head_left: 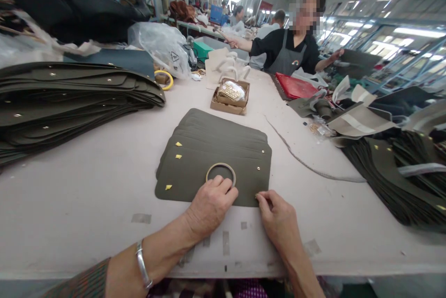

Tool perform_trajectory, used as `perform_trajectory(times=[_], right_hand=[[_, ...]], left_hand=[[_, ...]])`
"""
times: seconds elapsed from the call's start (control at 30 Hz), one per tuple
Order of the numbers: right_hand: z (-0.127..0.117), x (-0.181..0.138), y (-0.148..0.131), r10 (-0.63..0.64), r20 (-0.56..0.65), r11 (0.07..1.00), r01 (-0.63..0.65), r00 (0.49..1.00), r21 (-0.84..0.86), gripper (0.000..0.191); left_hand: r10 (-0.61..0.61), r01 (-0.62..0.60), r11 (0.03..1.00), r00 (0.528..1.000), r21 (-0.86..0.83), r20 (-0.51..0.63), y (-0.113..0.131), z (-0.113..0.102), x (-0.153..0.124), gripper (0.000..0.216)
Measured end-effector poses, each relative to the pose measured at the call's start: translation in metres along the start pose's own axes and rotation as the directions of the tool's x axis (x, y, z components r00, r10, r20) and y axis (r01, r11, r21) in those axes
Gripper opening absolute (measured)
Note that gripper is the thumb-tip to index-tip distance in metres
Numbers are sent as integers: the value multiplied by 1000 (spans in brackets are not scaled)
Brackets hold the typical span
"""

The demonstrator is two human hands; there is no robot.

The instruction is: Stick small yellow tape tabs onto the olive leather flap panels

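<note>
In front of me lies a fanned stack of dark olive leather-like panels [216, 149] with rounded corners. My left hand [212, 202] is closed on a narrow roll of tape [220, 165], which rests on the top panel. My right hand [277, 212] pinches at the panel's lower right corner; a tiny yellowish bit shows at its fingertips, too small to name. Yellow tape pieces [178, 156] stick to the panel's left side, the lowest near the bottom left corner. Two small metal studs [258, 168] sit on its right side.
A thick pile of olive panels [69, 98] stands at left, more bundled panels [379, 177] at right. Behind the stack is a cardboard box [230, 96] of gold-coloured pieces. A cord [299, 156] lies to the right. Across the table a person in an apron [285, 51] stands with arms spread.
</note>
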State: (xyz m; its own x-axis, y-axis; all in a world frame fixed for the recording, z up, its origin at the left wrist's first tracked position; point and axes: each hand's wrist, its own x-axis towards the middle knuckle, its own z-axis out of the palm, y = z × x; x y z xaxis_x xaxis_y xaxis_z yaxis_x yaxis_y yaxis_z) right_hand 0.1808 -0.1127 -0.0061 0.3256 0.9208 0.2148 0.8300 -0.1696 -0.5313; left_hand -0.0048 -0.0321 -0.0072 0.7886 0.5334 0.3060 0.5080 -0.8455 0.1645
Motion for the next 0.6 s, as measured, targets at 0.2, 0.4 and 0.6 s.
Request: perform_trajectory(times=[0.2,0.4,0.6], right_hand=[[-12,-2,16,126,6,979,-126,992,162,31],[-22,-8,27,-481,-21,868,473,876,-151,16],[-16,5,16,-546,176,777,573,819,-259,22]], left_hand=[[-9,9,1000,1000,-20,20,-1,0,0,8],[-16,16,1000,1000,-25,11,0,0,1,8],[-26,26,999,999,-36,21,0,-1,0,8]])
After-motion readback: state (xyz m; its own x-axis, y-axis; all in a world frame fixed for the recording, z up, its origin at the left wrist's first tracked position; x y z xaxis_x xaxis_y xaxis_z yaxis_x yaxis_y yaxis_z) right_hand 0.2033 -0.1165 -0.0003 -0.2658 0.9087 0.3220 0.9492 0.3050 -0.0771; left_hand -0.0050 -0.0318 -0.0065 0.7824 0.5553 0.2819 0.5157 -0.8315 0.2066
